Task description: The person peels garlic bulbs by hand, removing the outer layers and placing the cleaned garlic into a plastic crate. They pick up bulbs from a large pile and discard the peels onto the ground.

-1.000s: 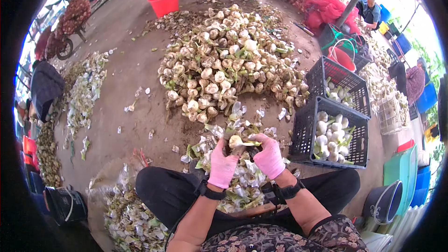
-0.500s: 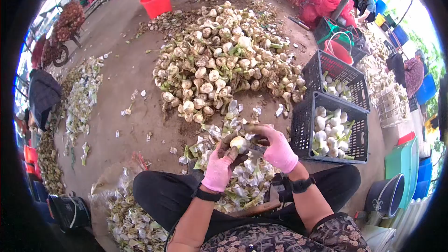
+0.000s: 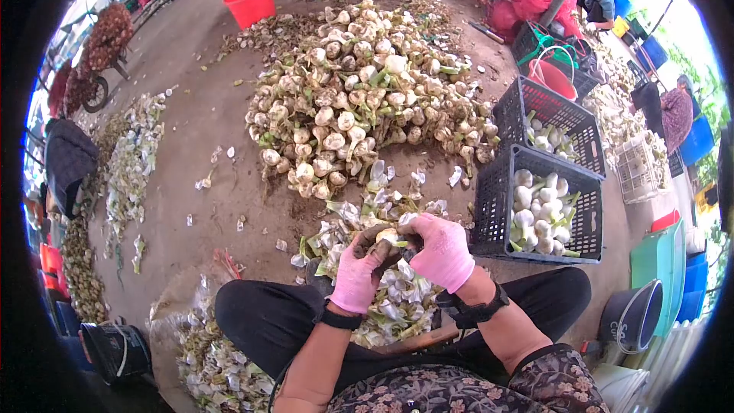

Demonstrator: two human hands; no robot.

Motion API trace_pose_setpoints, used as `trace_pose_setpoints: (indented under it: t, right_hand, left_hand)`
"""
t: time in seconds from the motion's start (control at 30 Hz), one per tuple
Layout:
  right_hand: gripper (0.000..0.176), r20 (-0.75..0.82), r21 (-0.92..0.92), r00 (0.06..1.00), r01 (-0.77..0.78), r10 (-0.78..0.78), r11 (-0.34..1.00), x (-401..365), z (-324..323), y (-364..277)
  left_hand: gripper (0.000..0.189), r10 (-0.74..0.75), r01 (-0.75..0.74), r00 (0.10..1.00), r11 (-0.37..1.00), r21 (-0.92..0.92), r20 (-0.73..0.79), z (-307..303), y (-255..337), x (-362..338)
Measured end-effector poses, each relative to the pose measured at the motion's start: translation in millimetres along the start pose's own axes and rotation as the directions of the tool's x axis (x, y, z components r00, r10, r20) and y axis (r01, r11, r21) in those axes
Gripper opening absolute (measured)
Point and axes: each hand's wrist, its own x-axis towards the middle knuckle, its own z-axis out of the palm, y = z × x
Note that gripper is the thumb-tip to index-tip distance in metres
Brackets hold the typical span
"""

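Between my two hands, above a heap of papery garlic skins (image 3: 405,291), is a whitish garlic bulb (image 3: 388,236) with a short green stem. My left hand (image 3: 359,271), in a pink glove with dark, dirty fingers, is closed around the bulb from the left. My right hand (image 3: 442,254), gloved the same way, has its fingers curled in against the bulb's right side; its fingertips are partly hidden. In front lies a big pile of untrimmed garlic (image 3: 359,99), soil-stained with stalks. A black crate (image 3: 489,218) on the right holds cleaned white bulbs.
Behind that crate stands a second black crate (image 3: 512,103) with garlic. A pink-red bucket (image 3: 552,80) and a red bucket (image 3: 251,4) stand farther off. More skins lie in a plastic sheet (image 3: 172,306) at left. Other people (image 3: 674,118) sit at far right. A dark bucket (image 3: 631,317) is near right.
My right hand has moved slightly left and turned inward, its fingers now closed in at the bulb. The green stem now shows on the bulb. My left hand keeps its hold.
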Motion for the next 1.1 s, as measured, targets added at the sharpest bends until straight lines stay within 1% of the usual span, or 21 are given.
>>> trace_pose_setpoints:
  t: [0.03, 0.13, 0.2, 0.23, 0.27, 0.3, 0.33, 0.37, 0.43, 0.47, 0.57, 0.67, 0.73, 0.8, 0.83, 0.87, 0.93, 0.97, 1.0, 1.07, 1.1]
  right_hand:
    - [0.023, -0.062, -0.050, 0.998, 0.031, -0.034, 0.998, -0.3, 2.4, 0.0]
    - [0.020, -0.027, -0.027, 0.999, 0.031, -0.032, 0.999, 0.4, -0.9, 1.2]
    - [0.020, -0.017, -0.014, 0.999, 0.033, -0.033, 0.999, 2.3, -4.3, 3.7]
    - [0.019, -0.007, -0.001, 0.999, 0.036, -0.036, 0.999, 4.1, -5.5, 4.6]
    - [0.019, -0.006, -0.002, 0.999, 0.040, -0.040, 0.999, 6.5, -5.2, 5.7]
    - [0.017, 0.006, 0.010, 1.000, 0.028, -0.028, 1.000, 8.2, -3.6, 7.9]
    - [0.016, 0.017, 0.021, 1.000, 0.014, -0.014, 1.000, 9.6, -1.6, 11.3]
    - [0.016, 0.017, 0.019, 1.000, 0.014, -0.015, 1.000, 12.3, 1.9, 16.8]
    - [0.014, 0.040, -0.128, 0.998, -0.050, 0.055, 0.991, 17.2, 14.0, 33.3]
    - [0.014, 0.038, -0.129, 0.998, -0.048, 0.053, 0.991, 17.0, 21.8, 45.0]
    - [0.016, 0.245, -0.303, 0.944, -0.142, 0.221, 0.942, 12.4, 29.2, 62.2]
    - [0.018, 0.260, -0.276, 0.937, -0.161, 0.235, 0.948, 0.4, 34.5, 74.8]
    - [0.024, 0.279, -0.300, 0.928, -0.161, 0.248, 0.940, -8.7, 34.9, 87.6]
    - [0.037, 0.053, -0.095, 0.995, -0.083, 0.088, 0.992, -6.6, 28.3, 79.3]
    - [0.050, 0.137, 0.143, 0.968, -0.230, 0.211, 0.963, -7.3, 19.0, 76.8]
    - [0.050, 0.138, 0.143, 0.968, -0.229, 0.210, 0.963, -8.1, 3.3, 55.2]
    - [0.062, 0.279, 0.380, 0.953, -0.221, 0.117, 0.898, -6.4, -13.8, 22.0]
    - [0.061, 0.247, 0.364, 0.969, -0.099, 0.007, 0.926, -5.7, -6.5, 15.5]
    - [0.059, 0.215, 0.343, 0.971, 0.024, -0.103, 0.939, -8.8, 2.2, 9.0]
    - [0.047, 0.219, 0.353, 0.974, -0.022, -0.060, 0.935, -16.1, 27.9, 22.7]
    - [0.044, 0.266, 0.505, 0.961, -0.205, 0.075, 0.838, -13.5, 34.4, 32.1]
  left_hand:
    - [0.039, 0.001, -0.001, 1.000, 1.000, 0.002, 0.001, 0.0, 0.6, 0.3]
    - [0.035, -0.047, 0.047, 0.999, 0.999, -0.025, 0.012, -1.2, 4.8, 1.2]
    - [0.034, -0.134, 0.144, 0.980, 0.988, -0.059, 0.144, -5.6, 6.8, 3.8]
    - [0.035, -0.036, 0.006, 0.987, 0.982, 0.187, 0.155, -4.5, 2.3, 5.5]
    - [0.035, -0.032, 0.003, 0.988, 0.983, 0.185, 0.154, -10.2, 0.1, 8.7]
    - [0.035, -0.180, 0.183, 0.973, 0.983, -0.011, 0.146, -17.4, -2.1, 11.8]
    - [0.036, -0.322, 0.353, 0.931, 0.913, -0.204, 0.170, -22.9, -3.8, 12.6]
    - [0.036, -0.321, 0.353, 0.931, 0.913, -0.205, 0.171, -23.6, -2.2, 10.5]
    - [0.036, -0.380, 0.431, 0.896, 0.868, -0.245, 0.230, -22.3, 1.6, 4.1]
    - [0.036, -0.378, 0.430, 0.896, 0.869, -0.244, 0.231, -21.5, 1.6, 1.8]
    - [0.036, -0.282, 0.367, 0.907, 0.894, -0.257, 0.314, -4.8, 11.8, -7.7]
    - [0.037, -0.239, 0.277, 0.940, 0.951, -0.137, 0.244, -8.5, 9.4, -6.6]
    - [0.035, -0.240, 0.280, 0.948, 0.940, -0.195, 0.209, -10.2, 6.0, -3.3]
    - [0.036, -0.125, 0.123, 0.986, 0.992, 0.021, 0.114, -8.5, 5.2, -0.6]
    - [0.040, -0.127, 0.129, 0.989, 0.991, -0.021, 0.074, -6.5, 5.9, -1.4]
    - [0.040, -0.125, 0.127, 0.989, 0.992, -0.021, 0.073, -6.5, 2.7, -0.1]
    - [0.036, -0.027, 0.043, 0.995, 0.986, 0.162, -0.095, -10.3, -7.5, 4.8]
    - [0.036, -0.016, 0.063, 0.989, 0.941, 0.331, -0.145, -13.2, -9.5, 8.2]
    - [0.036, -0.020, 0.075, 0.989, 0.925, 0.373, -0.148, -18.1, -16.8, 14.2]
    - [0.036, 0.010, 0.058, 0.986, 0.913, 0.404, -0.165, -17.2, -26.0, 16.7]
    - [0.038, 0.070, 0.023, 0.983, 0.870, 0.493, -0.169, -18.5, -26.4, 15.2]
